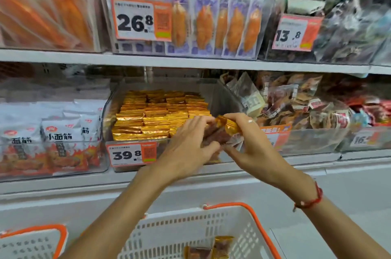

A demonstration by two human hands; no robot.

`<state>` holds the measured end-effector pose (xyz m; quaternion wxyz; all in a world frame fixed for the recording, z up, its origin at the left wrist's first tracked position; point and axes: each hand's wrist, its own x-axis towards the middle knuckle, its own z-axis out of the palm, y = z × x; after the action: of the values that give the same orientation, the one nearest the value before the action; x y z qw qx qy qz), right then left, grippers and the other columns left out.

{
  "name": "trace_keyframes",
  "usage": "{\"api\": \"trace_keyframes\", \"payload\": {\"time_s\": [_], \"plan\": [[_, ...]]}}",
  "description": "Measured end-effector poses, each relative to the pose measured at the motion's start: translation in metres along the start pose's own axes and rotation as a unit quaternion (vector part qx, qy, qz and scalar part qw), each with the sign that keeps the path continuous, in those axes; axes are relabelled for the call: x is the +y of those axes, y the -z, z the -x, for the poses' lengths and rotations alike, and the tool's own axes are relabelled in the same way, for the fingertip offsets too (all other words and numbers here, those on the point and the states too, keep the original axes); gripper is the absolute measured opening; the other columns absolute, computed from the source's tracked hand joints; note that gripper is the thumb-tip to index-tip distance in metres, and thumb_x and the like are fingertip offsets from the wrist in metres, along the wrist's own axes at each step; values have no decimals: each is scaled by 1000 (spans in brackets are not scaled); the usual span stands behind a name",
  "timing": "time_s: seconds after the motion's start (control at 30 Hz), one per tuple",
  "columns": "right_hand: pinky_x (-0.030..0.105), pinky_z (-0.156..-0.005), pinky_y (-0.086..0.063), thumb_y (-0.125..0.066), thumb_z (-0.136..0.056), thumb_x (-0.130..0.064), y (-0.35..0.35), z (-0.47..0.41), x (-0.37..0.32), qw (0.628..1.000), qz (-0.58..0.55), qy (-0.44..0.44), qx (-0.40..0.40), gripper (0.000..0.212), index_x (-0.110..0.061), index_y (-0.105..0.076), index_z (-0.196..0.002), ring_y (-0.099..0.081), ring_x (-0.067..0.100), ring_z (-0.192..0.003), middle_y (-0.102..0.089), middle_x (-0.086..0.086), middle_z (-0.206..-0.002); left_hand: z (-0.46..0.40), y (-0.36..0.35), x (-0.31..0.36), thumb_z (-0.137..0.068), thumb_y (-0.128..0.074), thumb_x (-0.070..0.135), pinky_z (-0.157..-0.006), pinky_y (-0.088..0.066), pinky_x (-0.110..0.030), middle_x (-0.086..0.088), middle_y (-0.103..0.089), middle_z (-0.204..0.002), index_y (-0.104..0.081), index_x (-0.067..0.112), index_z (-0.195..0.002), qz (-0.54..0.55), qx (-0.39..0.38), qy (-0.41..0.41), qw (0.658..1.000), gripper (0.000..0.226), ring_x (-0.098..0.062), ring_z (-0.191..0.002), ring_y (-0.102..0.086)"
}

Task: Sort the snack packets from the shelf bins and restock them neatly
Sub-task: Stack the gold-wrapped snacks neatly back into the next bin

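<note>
A small stack of gold-edged snack packets (222,131) with dark red windows is held between both hands in front of the middle shelf bin. My left hand (188,148) grips its left side, and my right hand (249,142) pinches its right side. Behind them a clear bin (224,97) holds neat rows of gold packets (156,114), with a bare gap on its right side. Below, a white basket (179,231) with orange handles holds a few more of the same packets (211,248).
White packets fill the bin (53,138) to the left; loose mixed packets (296,106) fill the bin to the right. Price tags read 39.8 (131,154) and 26.8 (139,18). The upper shelf carries purple-and-orange packs (211,21). A second basket (33,241) sits lower left.
</note>
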<state>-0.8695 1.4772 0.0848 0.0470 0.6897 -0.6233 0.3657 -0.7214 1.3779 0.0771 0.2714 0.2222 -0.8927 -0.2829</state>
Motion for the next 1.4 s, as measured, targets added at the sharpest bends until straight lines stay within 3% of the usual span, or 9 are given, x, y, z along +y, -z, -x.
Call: {"api": "trace_keyframes", "payload": {"time_s": [0.13, 0.27, 0.43, 0.6, 0.77, 0.97, 1.1, 1.23, 1.4], "plan": [[31, -90, -49, -71, -83, -23, -4, -22, 9, 997, -69, -26, 1, 55, -19, -42, -130, -52, 13, -109, -52, -2, -118, -38, 22, 3, -79, -64, 48, -92, -48, -42, 10, -54, -114, -40, 36, -113, -3, -54, 9, 998, 43, -11, -104, -53], [24, -88, -50, -75, -79, -25, 6, -49, 14, 989, -143, -30, 34, 60, -18, -41, -128, -58, 9, -105, -56, -5, -113, -63, 39, 3, -91, -57, 47, -96, -46, -40, 6, -55, -121, -38, 27, -125, -43, -84, 4, 995, 44, -13, -109, -54], [21, -93, -47, -74, -82, -24, -11, -57, 21, 938, -262, -174, 149, 78, -26, -26, -144, -53, 3, -109, -47, -12, -123, -70, 28, -11, -94, -50, 46, -98, -46, -29, 11, -62, -118, -50, 26, -123, 234, 18, 111, 966, 35, -3, -107, -59], [44, -92, -52, -61, -93, -27, -34, -64, 20, 942, -246, -197, 114, 46, -25, -46, -136, -59, 15, -104, -50, -1, -120, -69, 8, -17, -97, -51, 37, -84, -56, -33, -3, -73, -108, -57, 14, -127, 443, 89, 201, 869, 38, -14, -98, -70], [39, -75, -59, -64, -90, -8, -16, -66, 22, 899, -368, -206, 119, 31, -23, -63, -116, -70, 22, -85, -70, 6, -96, -73, 38, -28, -76, -73, 29, -87, -56, -36, -6, -71, -112, -52, 18, -129, 424, 1, 206, 882, 58, -19, -98, -70], [31, -72, -59, -64, -89, -12, -4, -71, 30, 949, -268, -155, 63, 32, -26, -64, -118, -69, 13, -87, -67, 4, -108, -90, 63, -34, -65, -78, 32, -66, -56, -24, -2, -74, -100, -66, 21, -107, 303, -156, 216, 915, 45, -12, -89, -70], [23, -77, -53, -61, -91, -36, -12, -69, 47, 982, -90, -114, 120, 47, -23, -47, -135, -62, 8, -93, -63, -1, -109, -109, 54, -45, -61, -83, 46, -76, -52, -26, -4, -73, -106, -66, 18, -114, 266, -76, 196, 941, 62, -14, -99, -67], [38, -103, -37, -50, -88, -39, -36, -49, 70, 953, 161, -77, 245, 51, -12, -52, -131, -44, 23, -123, -53, 5, -129, -141, 34, -64, -58, -73, 70, -112, -32, -41, -2, -50, -142, -47, 26, -140, 186, 36, 225, 956, 96, -22, -129, -47], [36, -109, -27, -44, -89, -41, -46, -42, 88, 943, 244, -85, 211, 52, -12, -55, -131, -46, 24, -124, -55, 6, -131, -199, 12, -95, -80, -75, 38, -83, -37, -7, 4, -58, -126, -52, 21, -133, 69, 34, 117, 990, 61, -13, -115, -53]]}}
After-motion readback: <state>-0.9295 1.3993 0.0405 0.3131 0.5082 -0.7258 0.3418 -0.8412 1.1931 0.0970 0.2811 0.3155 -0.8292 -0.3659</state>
